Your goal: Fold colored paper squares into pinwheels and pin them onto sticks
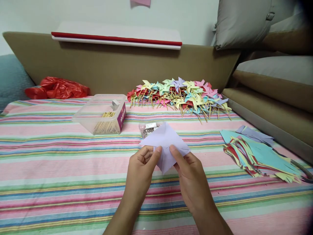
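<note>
A square of lavender paper (165,135) is held up in front of me, one corner pointing away. Creases and short cuts run in from its corners toward the middle. My left hand (146,160) pinches its near left side, thumb on top and fingers curled beneath. On the near right side, my right hand (187,163) grips the same sheet with the thumb on top; its other fingers are partly hidden under the paper. Just behind the sheet lies a small clear bag of metal pins (148,129), partly covered by the paper.
A clear plastic box (107,129) holding wooden sticks stands left of centre. Behind lies a heap of paper pinwheels (181,93). To the right are stacked cut papers (259,156) and scissors (303,168). A red plastic bag (63,88) lies back left; cushions (274,76) rise at right.
</note>
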The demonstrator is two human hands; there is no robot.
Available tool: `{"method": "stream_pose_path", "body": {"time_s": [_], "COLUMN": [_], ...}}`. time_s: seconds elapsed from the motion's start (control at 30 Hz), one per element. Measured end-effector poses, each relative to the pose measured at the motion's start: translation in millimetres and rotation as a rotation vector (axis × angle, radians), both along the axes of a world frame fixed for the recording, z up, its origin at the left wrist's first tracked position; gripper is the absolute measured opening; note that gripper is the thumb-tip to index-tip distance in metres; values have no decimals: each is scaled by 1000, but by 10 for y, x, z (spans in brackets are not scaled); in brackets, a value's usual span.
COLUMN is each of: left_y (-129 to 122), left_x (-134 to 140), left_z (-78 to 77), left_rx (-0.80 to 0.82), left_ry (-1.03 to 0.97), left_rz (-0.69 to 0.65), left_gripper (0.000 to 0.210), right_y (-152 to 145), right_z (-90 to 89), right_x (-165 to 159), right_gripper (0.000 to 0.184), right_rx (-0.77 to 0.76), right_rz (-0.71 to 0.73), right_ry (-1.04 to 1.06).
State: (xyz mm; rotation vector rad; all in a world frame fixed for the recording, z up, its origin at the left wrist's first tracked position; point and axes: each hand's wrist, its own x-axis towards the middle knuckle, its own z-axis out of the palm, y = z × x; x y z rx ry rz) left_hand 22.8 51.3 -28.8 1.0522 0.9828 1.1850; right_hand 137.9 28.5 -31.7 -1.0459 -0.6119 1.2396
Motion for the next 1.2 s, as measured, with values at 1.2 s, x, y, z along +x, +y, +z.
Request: {"method": "stream_pose_path", "body": {"time_s": [1.2], "left_y": [13], "left_x": [-40], "left_z": [8], "left_rx": [72], "left_ry": [6], "left_rz": [2], "left_gripper": [29], "right_y": [18], "right_z": [-64], "right_x": [196], "right_gripper": [15], "right_rx": [206], "right_rz": [-84], "right_ry": [-544]}}
